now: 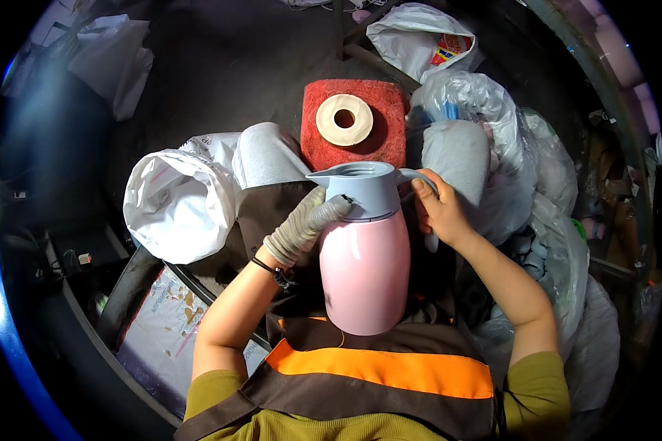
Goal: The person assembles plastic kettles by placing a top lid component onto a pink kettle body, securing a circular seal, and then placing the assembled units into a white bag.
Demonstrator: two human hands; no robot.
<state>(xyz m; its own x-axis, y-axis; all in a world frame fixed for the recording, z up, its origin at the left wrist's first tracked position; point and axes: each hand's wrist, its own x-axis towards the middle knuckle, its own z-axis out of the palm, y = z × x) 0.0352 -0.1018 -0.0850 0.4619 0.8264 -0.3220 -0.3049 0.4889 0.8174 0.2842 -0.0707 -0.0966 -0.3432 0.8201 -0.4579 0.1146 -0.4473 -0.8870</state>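
A pink vacuum jug [365,275] with a grey-blue collar, spout and handle stands roughly upright before my torso, its spout turned left. My left hand [312,224], in a worn grey knit glove, is closed around the jug's neck from the left, thumb on the front of the collar. Bare, my right hand [440,209] grips the grey-blue handle [421,176] on the right, fingers curled. A small grey piece [432,242] shows just below the right fingers; I cannot tell what it belongs to. Beyond the jug, a pale ring-shaped roll [344,121] lies on a red padded block [312,143].
An open white bag [180,213] stands left of my knees. Clear plastic bags [493,103] crowd the right side, with grey parts [533,257] visible in one. Farther back sits a white bag [412,40]. A flat plastic-covered pack [158,338] lies at lower left.
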